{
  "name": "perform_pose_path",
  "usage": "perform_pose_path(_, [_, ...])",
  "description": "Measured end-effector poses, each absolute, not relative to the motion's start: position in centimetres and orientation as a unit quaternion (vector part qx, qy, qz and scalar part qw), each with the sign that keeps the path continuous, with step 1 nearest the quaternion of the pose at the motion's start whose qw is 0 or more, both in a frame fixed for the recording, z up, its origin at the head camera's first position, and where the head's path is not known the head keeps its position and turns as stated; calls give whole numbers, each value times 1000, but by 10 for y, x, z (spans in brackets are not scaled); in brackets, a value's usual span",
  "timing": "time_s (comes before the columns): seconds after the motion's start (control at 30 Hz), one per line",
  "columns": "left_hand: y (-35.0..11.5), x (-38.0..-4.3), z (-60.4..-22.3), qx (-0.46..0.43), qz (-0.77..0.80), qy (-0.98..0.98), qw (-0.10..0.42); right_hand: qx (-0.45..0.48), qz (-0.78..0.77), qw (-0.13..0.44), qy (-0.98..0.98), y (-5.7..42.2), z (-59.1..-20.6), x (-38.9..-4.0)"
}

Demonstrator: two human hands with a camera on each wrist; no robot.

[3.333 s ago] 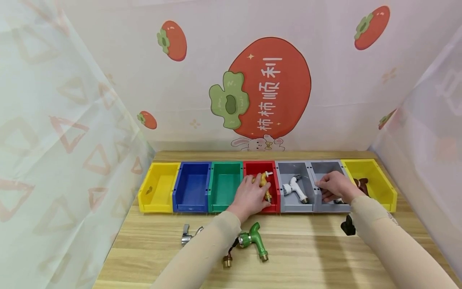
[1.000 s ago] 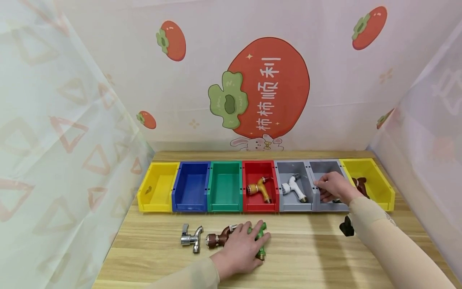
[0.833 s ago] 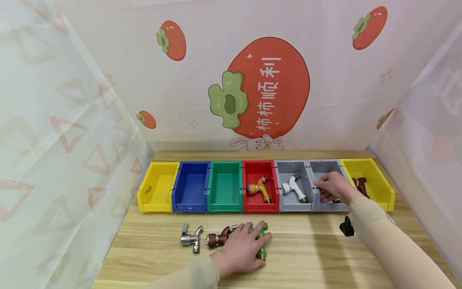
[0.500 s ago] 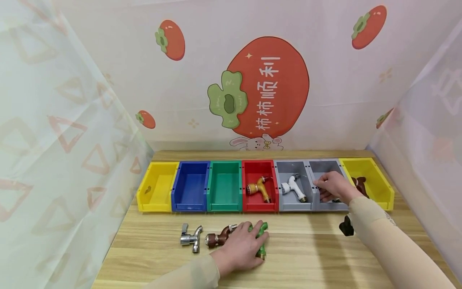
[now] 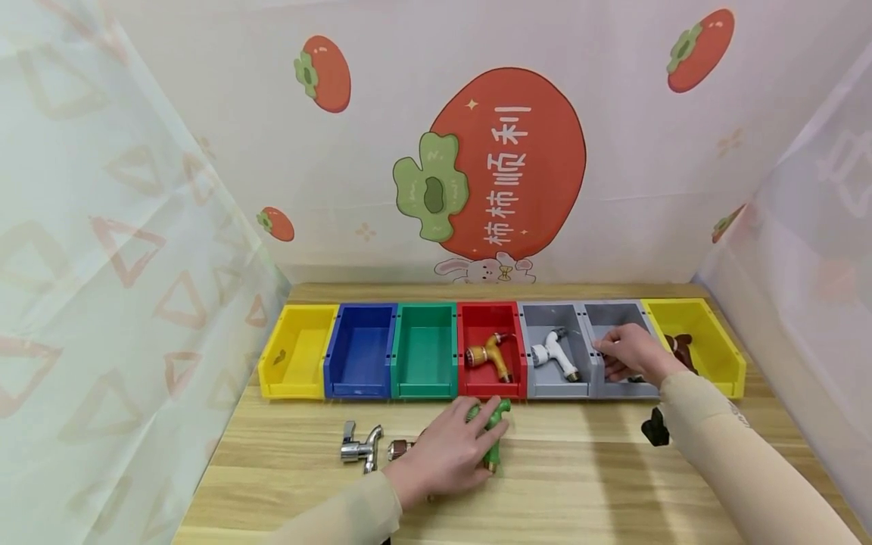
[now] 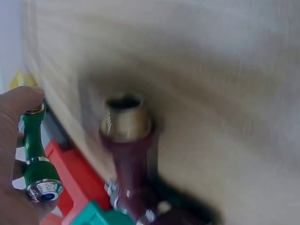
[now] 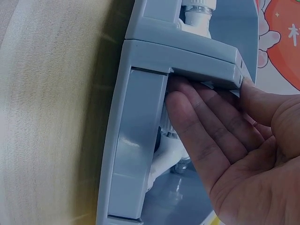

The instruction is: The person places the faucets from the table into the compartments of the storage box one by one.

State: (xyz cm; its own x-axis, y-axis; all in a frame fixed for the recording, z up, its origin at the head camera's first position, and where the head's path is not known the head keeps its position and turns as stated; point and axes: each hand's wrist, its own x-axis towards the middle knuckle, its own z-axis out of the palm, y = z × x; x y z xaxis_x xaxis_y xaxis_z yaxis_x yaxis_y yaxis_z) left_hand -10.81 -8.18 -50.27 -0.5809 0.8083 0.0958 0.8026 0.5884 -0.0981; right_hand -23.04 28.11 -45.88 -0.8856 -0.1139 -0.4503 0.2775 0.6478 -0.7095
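Observation:
My left hand (image 5: 446, 450) grips a green tap (image 5: 493, 450) low over the table, just in front of the red bin (image 5: 473, 387). In the left wrist view, thumb and fingers wrap the green tap (image 6: 33, 140) end to end. Under that hand lies a brown tap (image 6: 131, 161) with a brass threaded end, mostly covered in the head view. My right hand (image 5: 633, 352) pinches the side wall of the right grey bin (image 7: 140, 145), thumb on the edge and fingers inside. A white tap (image 7: 168, 157) lies in that bin, partly behind the fingers.
A chrome tap (image 5: 359, 452) lies on the table at left. Yellow, blue and green bins stand left in the row. A yellow tap (image 5: 493, 354) is in the red bin, a white tap (image 5: 557, 354) in the left grey bin, a brown tap (image 5: 681, 350) in the right yellow bin.
Earlier the left hand let go of the yellow tap in the red bin and came down to the green tap. Now it has raised the green tap slightly toward the bins. The right hand stays put.

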Motion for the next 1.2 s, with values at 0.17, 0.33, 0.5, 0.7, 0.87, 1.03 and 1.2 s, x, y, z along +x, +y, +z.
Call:
perform_pose_path(0.17, [-92, -121, -491, -441, 20, -892, 96, 48, -422, 236, 874, 281, -458, -230])
perform_pose_path(0.33, [-105, -135, -482, -429, 16, -894, 130, 48, -421, 236, 874, 281, -458, -231])
perform_pose_path(0.5, [-118, -148, -474, -412, 4, -897, 160, 49, -422, 237, 874, 281, -458, -231])
perform_pose_path(0.7, [-133, -165, -472, -392, 11, -901, 185, 47, -422, 236, 874, 281, -457, -230])
perform_pose_path(0.87, [-138, -176, -471, -353, 9, -921, 166, 51, -419, 234, 876, 280, -457, -229])
perform_pose_path(1.03, [-139, -186, -470, -308, 2, -945, 112, 57, -416, 232, 877, 280, -460, -230])
perform_pose_path(1.2, [-139, -194, -471, -284, 6, -956, 73, 60, -414, 233, 878, 280, -459, -230])
